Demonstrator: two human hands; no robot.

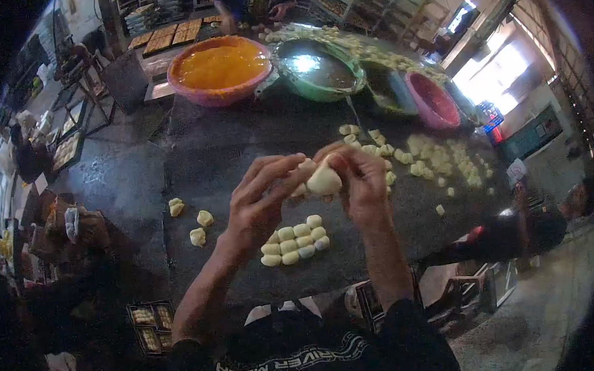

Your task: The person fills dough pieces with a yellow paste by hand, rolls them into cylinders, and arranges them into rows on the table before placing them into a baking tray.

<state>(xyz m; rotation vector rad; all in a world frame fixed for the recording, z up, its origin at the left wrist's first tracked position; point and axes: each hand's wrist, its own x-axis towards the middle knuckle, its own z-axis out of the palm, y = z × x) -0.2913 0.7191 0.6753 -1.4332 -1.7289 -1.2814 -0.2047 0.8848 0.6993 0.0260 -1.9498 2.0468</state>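
Observation:
Above the dark tabletop (196, 163), a piece of pale dough (324, 179) is held up between my two hands. My left hand (261, 194) grips its left side with bent fingers. On the other side, my right hand (363, 179) pinches the dough between thumb and fingers; part of the piece is hidden behind the fingers. Just below sits a tight block of several dough balls (288, 245), partly covered by my left wrist. Loose dough lumps (204, 219) lie to the left. Many small dough pieces (435, 156) are scattered at the right.
Across the far side stand a pink basin (220, 97) of orange filling, a green basin (356, 87) with dark shiny contents, and a smaller pink basin (434, 101). Behind them, a co-worker's hand (279, 12) is near more dough pieces. Trays (171, 36) lie at the far left.

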